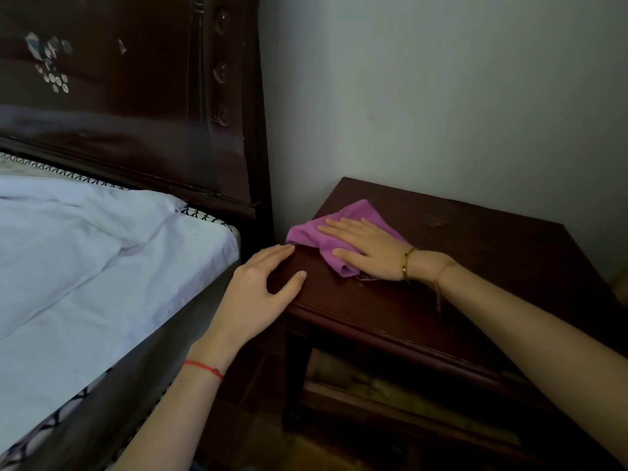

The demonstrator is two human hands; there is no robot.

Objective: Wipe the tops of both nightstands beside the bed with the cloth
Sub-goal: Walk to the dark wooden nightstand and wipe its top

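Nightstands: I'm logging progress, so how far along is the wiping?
Done: nothing shows as finished. In hand: the right hand presses the purple cloth flat on the nightstand near its bed-side back corner, while the left hand rests on its front corner. Left: the dull, smudged right part of this top, and the second nightstand, out of view.

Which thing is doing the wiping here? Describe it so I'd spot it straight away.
Start at the tall dark headboard, then drop to the dark wooden nightstand beside it against the wall. On its top, at the corner nearest the bed, lies the cloth under the flat right hand. It is the only bright purple thing there.
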